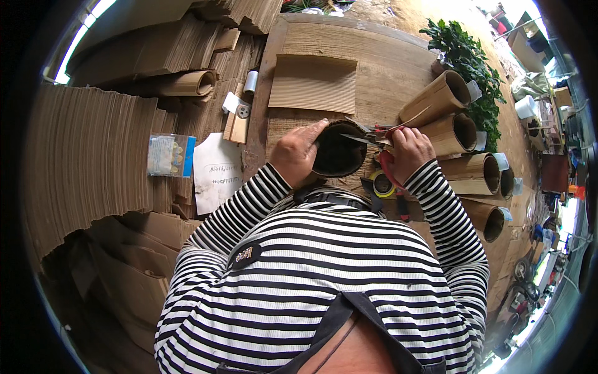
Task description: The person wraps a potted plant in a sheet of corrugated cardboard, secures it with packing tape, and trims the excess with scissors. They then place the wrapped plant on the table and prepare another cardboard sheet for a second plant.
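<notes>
A rolled cardboard tube (339, 174) stands on the wooden table before me, its round dark mouth facing up. My left hand (297, 152) grips its left wall, fingers along the rim. In my right hand (410, 152) are red-handled scissors (387, 164). Their parted blades straddle the tube's far right rim, one inside the mouth and one outside. A thin cut strip of cardboard (411, 118) curls up and away to the right from the blades. Yellow tape (384, 183) lies just below my right hand.
Several cardboard tubes (434, 97) with pale tags lie at right, by a leafy green plant (472, 70). A corrugated sheet (312, 86) lies at the table's far side. Stacked cardboard (93, 159), a phone (241, 122) and a paper with writing (217, 170) are at left.
</notes>
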Demonstrator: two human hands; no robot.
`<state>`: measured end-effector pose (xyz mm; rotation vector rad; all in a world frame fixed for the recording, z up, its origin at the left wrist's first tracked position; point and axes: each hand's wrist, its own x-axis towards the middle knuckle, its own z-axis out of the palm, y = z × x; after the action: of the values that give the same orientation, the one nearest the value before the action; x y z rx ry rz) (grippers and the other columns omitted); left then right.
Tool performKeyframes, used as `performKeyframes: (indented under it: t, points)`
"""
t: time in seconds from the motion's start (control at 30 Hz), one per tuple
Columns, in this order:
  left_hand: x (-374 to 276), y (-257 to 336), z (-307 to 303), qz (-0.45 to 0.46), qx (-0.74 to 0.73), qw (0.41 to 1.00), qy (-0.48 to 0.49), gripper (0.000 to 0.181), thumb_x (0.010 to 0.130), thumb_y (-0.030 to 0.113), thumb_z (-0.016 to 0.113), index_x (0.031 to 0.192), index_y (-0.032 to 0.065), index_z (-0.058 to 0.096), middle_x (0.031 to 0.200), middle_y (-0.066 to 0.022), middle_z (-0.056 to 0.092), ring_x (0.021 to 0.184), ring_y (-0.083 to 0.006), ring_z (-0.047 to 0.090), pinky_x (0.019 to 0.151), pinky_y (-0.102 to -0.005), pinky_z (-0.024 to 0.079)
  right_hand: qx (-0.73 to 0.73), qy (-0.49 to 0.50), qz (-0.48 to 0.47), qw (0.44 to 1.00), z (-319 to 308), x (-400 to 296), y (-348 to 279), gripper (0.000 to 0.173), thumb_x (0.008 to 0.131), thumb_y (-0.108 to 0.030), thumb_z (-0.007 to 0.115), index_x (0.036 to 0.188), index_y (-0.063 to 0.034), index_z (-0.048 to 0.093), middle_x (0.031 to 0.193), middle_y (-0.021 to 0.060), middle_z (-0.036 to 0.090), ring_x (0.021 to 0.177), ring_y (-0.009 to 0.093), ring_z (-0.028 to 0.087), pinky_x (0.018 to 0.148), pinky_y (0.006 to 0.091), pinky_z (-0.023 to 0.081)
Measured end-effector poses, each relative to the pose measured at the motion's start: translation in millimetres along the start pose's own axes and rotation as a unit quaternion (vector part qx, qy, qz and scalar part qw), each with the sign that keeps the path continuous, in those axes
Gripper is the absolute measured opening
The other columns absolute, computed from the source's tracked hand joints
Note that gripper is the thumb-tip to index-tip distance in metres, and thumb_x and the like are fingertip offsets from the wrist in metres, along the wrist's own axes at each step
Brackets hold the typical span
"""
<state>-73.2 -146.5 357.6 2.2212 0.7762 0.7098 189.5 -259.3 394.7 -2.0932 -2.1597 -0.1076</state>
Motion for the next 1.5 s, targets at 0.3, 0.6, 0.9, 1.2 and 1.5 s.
performKeyframes:
  t: [0.3, 0.6, 0.9, 1.2, 1.5]
  points:
    - [-3.6, -0.6, 2.6, -0.029, -0.022, 0.998, 0.053, 0.036, 0.085, -0.001, 0.064, 0.121, -0.0009, 0.064, 0.112, -0.0223, 0.068, 0.103, -0.0334, 0.068, 0.091, -0.037, 0.055, 0.004, 0.006, -0.009, 1.0, 11.2, -13.9, 5.4, 0.024, 0.074, -0.028, 0.074, 0.08, -0.0085, 0.062, 0.061, 0.0073, 0.063, 0.059, 0.027, 0.064, 0.062, 0.0382, 0.051]
    - [14.1, -2.6, -11.4, 0.038, -0.002, 0.999, -0.032, 0.017, 0.087, 0.011, 0.067, 0.101, 0.0027, 0.07, 0.091, -0.0168, 0.071, 0.085, -0.0317, 0.07, 0.075, -0.0375, 0.056, 0.027, -0.018, 0.022, 0.999, -12.5, -24.8, -10.3, 0.027, 0.072, -0.025, 0.075, 0.089, -0.0087, 0.062, 0.082, 0.0084, 0.066, 0.079, 0.026, 0.066, 0.074, 0.038, 0.052]
    - [38.2, -9.4, -12.9, 0.044, -0.003, 0.993, -0.113, 0.02, 0.089, 0.016, 0.067, 0.104, 0.0042, 0.071, 0.094, -0.0158, 0.072, 0.085, -0.0307, 0.07, 0.076, -0.0368, 0.058, 0.035, 0.014, 0.025, 0.999, 9.9, -30.2, -13.1, 0.026, 0.073, -0.028, 0.073, 0.086, -0.0075, 0.062, 0.074, 0.0081, 0.065, 0.071, 0.026, 0.065, 0.068, 0.0371, 0.051]
    - [15.4, -8.2, -9.3, -0.001, 0.021, 0.999, -0.03, 0.025, 0.091, 0.008, 0.064, 0.115, 0.0017, 0.067, 0.108, -0.0195, 0.07, 0.1, -0.0323, 0.068, 0.089, -0.0366, 0.055, 0.049, 0.04, 0.05, 0.997, 16.4, -19.6, -12.1, 0.036, 0.073, -0.034, 0.079, 0.086, -0.0068, 0.059, 0.074, 0.0096, 0.064, 0.071, 0.03, 0.064, 0.07, 0.0398, 0.05]
    - [38.6, -27.6, -11.3, 0.018, -0.041, 0.997, -0.059, 0.024, 0.091, 0.016, 0.066, 0.111, 0.0043, 0.067, 0.105, -0.0165, 0.071, 0.095, -0.0308, 0.069, 0.084, -0.037, 0.057, 0.017, 0.019, -0.013, 1.0, 13.2, -5.9, 6.5, 0.025, 0.071, -0.025, 0.074, 0.084, -0.0083, 0.061, 0.072, 0.0083, 0.066, 0.067, 0.027, 0.065, 0.068, 0.0378, 0.049]
